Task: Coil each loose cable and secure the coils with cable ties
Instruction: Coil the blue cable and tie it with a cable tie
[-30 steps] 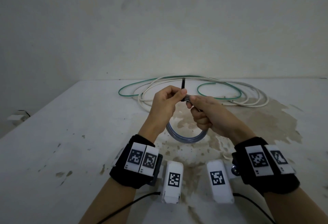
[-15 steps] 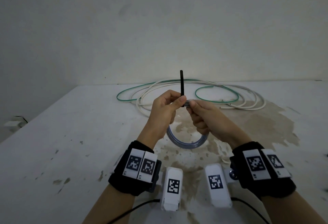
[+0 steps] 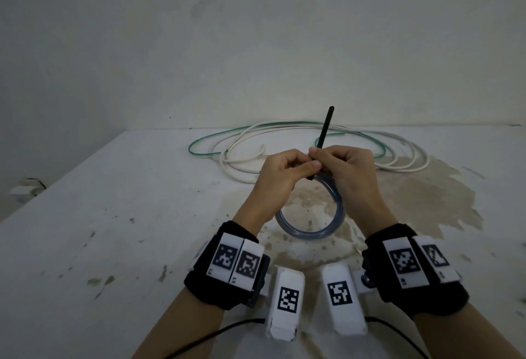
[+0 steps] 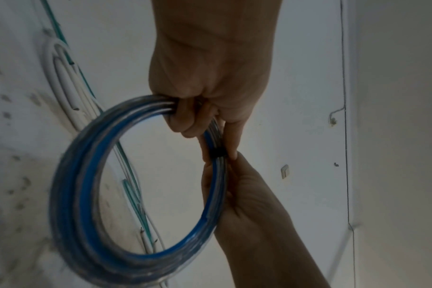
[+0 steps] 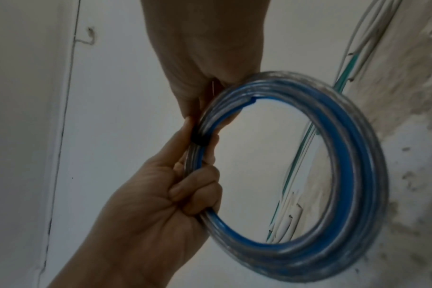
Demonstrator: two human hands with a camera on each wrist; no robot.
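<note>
A coil of clear and blue cable (image 3: 310, 232) hangs in the air between my hands, above the table. My left hand (image 3: 284, 172) grips the coil's top, fingers curled round the strands (image 4: 185, 117). A black cable tie (image 3: 326, 128) is wrapped round the coil (image 4: 217, 153) beside those fingers. Its long tail sticks up, tilted right. My right hand (image 3: 350, 170) pinches the tail just above the coil. In the right wrist view the tie's band (image 5: 199, 139) sits between both hands on the coil (image 5: 358, 175).
Loose white cables (image 3: 244, 159) and a thin green cable (image 3: 205, 138) lie spread at the back of the white table (image 3: 113, 216), against the wall. A brown stain (image 3: 412, 196) covers the table's right middle. The table's left edge runs diagonally.
The tie's tail has grown much longer above my hands and now leans right. My right hand has risen to pinch it. The coil stays in my left hand.
</note>
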